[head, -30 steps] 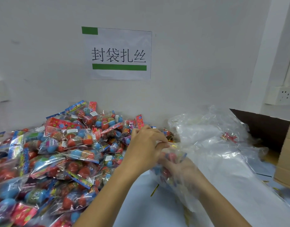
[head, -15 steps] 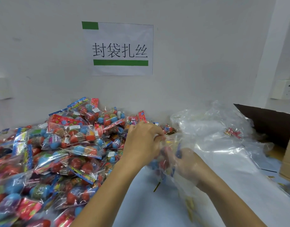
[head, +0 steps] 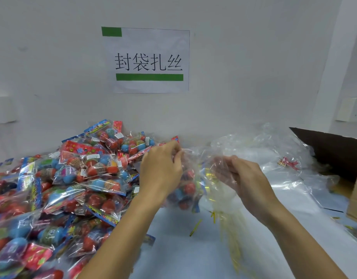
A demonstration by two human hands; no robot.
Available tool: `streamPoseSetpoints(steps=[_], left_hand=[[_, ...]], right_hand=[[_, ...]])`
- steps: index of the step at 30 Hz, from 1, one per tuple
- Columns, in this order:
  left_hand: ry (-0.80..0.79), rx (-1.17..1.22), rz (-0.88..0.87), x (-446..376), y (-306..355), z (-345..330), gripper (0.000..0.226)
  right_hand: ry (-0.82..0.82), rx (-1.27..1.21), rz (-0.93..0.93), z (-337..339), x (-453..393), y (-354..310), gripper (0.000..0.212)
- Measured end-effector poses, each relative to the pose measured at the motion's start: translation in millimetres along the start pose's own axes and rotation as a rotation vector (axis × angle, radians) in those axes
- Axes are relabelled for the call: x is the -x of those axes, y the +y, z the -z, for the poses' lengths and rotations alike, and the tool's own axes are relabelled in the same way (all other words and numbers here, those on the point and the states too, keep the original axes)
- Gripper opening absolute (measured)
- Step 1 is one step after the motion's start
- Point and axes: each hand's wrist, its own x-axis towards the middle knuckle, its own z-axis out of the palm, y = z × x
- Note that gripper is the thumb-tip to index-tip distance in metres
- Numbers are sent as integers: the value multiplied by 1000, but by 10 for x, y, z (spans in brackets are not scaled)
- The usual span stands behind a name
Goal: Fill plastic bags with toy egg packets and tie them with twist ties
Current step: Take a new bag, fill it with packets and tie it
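A: How far along would you say the job is?

B: Not far, judging by the heap of toy egg packets (head: 73,178). It covers the whole left half of the table (head: 183,258) and banks up against the wall, all of it loose. That is the biggest thing in view, and it is all work left to do.

A: And on the other side?

B: A spread of empty clear bags (head: 274,158) lies on the right, running back to an open cardboard box (head: 330,150) at the edge. I see no filled and tied bag anywhere in view.

A: What is in hand right now?

B: One plastic bag (head: 195,178), held up just above the table between the two hands. It has red and blue eggs in it already. The left hand (head: 161,170) has its fingers (head: 174,150) curled round the bag's top edge on the pile side. The right hand (head: 246,178) pinches the film on the other side. I take it the mouth is being gathered or held open, though the plastic is too blurred to say which.

A: Ties?

B: Yellow twist ties (head: 195,227) lie on the bare table below the bag. None is on the bag yet, as far as I can tell.

A: The room?

B: A plain white wall with a printed sign (head: 147,59) bearing green bars, and a socket (head: 352,109) at the far right
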Motion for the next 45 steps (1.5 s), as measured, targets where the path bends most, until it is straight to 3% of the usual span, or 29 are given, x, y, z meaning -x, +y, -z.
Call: streamPoseSetpoints(steps=[2,5,10,11,13,15,17,20,22,25,27,33,37,40,45], left_hand=[[-2,18,18,-15,-47,22,14],[-46,27,26,-36,-99,37,15],[-86,28,1,-54,-162,31,14],[-81,43,7,-58,-179,25,14],[-80,80,32,-64,-222,5,15],[-105,93,52,-56,-258,-23,15],[-89,128,62,-44,-292,-50,16],[-54,225,94,-35,-341,-50,16],[-185,224,108,-15,-362,-51,17],[-388,179,112,10,-355,-69,16],[-446,176,92,5,-339,-61,14],[-516,201,28,-10,-325,-5,12],[-558,139,23,-27,-327,3,13],[-557,134,17,-21,-327,12,12],[-569,131,-12,-15,-291,23,15]], right_hand=[[4,-74,-19,24,-27,41,36],[-78,56,-62,12,-12,128,36],[-249,48,-94,-41,32,157,62],[-275,50,-55,-41,40,146,61],[-320,171,70,-30,76,140,38],[-235,462,190,-22,87,163,7],[-81,639,268,-27,82,196,20],[45,508,298,-19,73,171,19],[-40,513,249,-9,88,151,7],[-254,727,174,-26,118,222,22],[-296,799,184,-79,145,242,22],[-435,786,247,-156,202,214,7],[-442,923,356,-170,266,154,37],[-372,1144,474,-214,289,132,44],[-444,984,454,-274,336,185,28]])
